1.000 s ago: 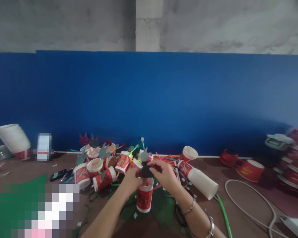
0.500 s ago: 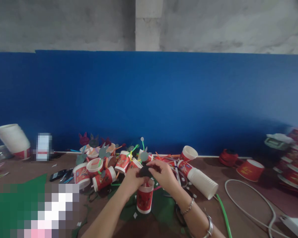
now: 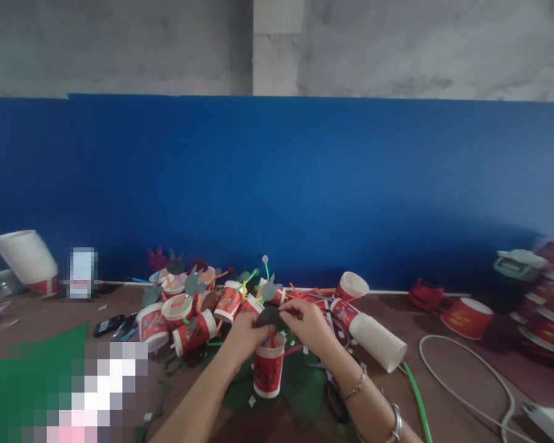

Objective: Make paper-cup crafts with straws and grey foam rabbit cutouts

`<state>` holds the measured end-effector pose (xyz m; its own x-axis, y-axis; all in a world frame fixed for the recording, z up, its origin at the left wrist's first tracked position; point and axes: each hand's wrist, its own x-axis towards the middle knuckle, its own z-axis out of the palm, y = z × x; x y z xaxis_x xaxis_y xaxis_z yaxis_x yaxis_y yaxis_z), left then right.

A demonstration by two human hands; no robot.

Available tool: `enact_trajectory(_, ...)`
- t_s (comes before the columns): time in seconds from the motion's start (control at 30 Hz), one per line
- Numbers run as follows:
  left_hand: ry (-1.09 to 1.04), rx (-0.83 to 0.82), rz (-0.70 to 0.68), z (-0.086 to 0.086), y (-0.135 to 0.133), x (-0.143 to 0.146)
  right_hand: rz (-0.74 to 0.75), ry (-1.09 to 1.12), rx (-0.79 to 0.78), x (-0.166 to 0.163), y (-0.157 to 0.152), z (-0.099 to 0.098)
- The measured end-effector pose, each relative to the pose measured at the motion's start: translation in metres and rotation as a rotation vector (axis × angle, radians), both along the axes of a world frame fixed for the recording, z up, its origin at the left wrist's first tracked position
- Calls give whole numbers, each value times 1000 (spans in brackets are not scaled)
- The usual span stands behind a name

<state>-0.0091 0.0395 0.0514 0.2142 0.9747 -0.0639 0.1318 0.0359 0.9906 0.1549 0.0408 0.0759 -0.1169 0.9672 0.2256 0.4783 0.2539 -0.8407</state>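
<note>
A dark round paper piece (image 3: pixel 271 317) is held above a red paper cup (image 3: pixel 268 372) that stands upright on the table. My left hand (image 3: pixel 244 335) pinches it from the left, thumb in front. My right hand (image 3: pixel 302 317) has its fingertips together at the piece's right edge; whether they grip it or only touch it is hard to make out. Something reddish, perhaps a straw, shows in the cup's mouth under the piece. Behind my hands lie several red cups (image 3: pixel 194 332) with bent straws and grey paper animal heads (image 3: pixel 194 281).
Black-handled scissors (image 3: pixel 336 400) lie beside my right forearm. A stack of nested cups (image 3: pixel 376 338) rests on its side to the right, near a white cable (image 3: pixel 461 400) and a green straw (image 3: pixel 415 394). Green sheet (image 3: pixel 37 357) lies left; a blue panel (image 3: pixel 277 184) stands behind.
My right hand has shifted slightly right along the dark piece, so more of its round face shows. The scissors are more visible. The cup stays in place.
</note>
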Motion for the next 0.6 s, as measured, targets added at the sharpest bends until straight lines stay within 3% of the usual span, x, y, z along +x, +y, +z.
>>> enact_trajectory(0.6, -14, -37, -25, 5, -2, 1, 4, -36, 47, 1, 0, -2)
